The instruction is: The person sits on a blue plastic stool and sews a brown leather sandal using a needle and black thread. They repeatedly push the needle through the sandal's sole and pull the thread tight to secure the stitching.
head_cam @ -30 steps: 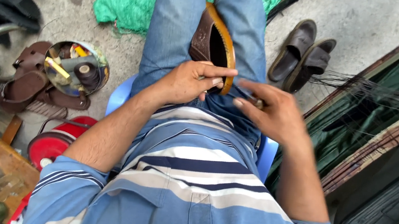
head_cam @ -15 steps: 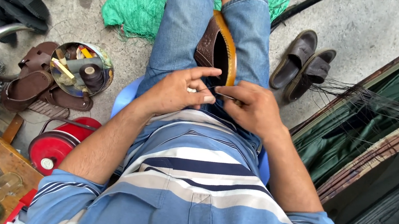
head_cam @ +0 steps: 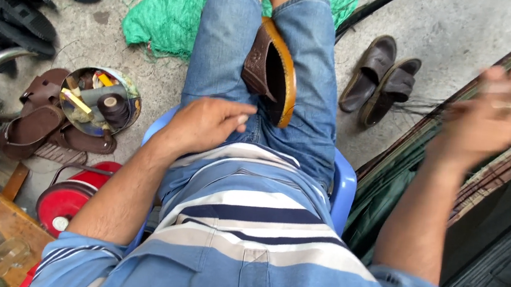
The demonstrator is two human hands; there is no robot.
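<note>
Our right hand point(head_cam: 486, 115) has swung out from the lap toward three o'clock, blurred so we cannot tell its grip, probably drawing thread through, while our left hand point(head_cam: 206, 125) rests loosely curled just beside the brown sandal point(head_cam: 270, 68) wedged between our thighs.

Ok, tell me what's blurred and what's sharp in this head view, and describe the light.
Head view: the raised right hand is smeared by motion blur, its fingers indistinct; the left hand and the brown sandal wedged between the knees are sharp; the light is soft, even daylight with faint shadows and no glare.
</note>
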